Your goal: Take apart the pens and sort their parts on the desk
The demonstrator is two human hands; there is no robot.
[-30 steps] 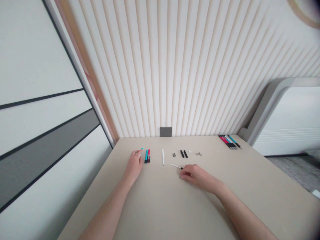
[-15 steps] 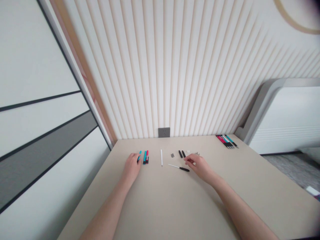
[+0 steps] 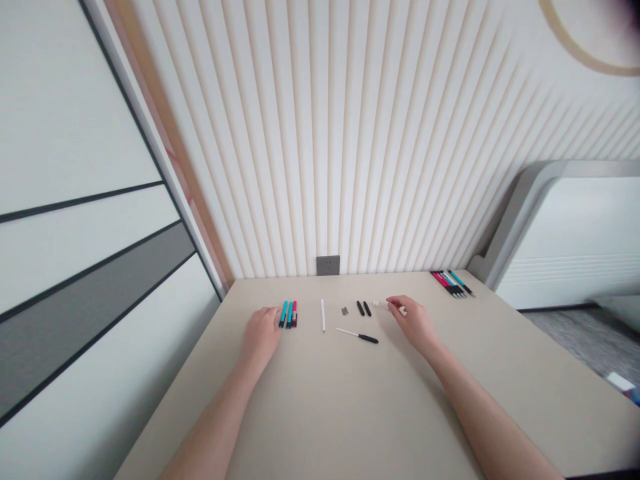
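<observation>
On the table (image 3: 325, 407): left hand (image 3: 262, 331) beside three pen barrels (image 3: 289, 315), right hand (image 3: 412, 320) by small white bits (image 3: 376, 303). Hands well apart; can't tell if either grips anything.

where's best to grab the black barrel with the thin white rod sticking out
Probably by the thick middle of the black barrel, from above and the right hand's side, pinching across its width: it lies flat with that end to the right, while the white rod is thin and points left.
</observation>
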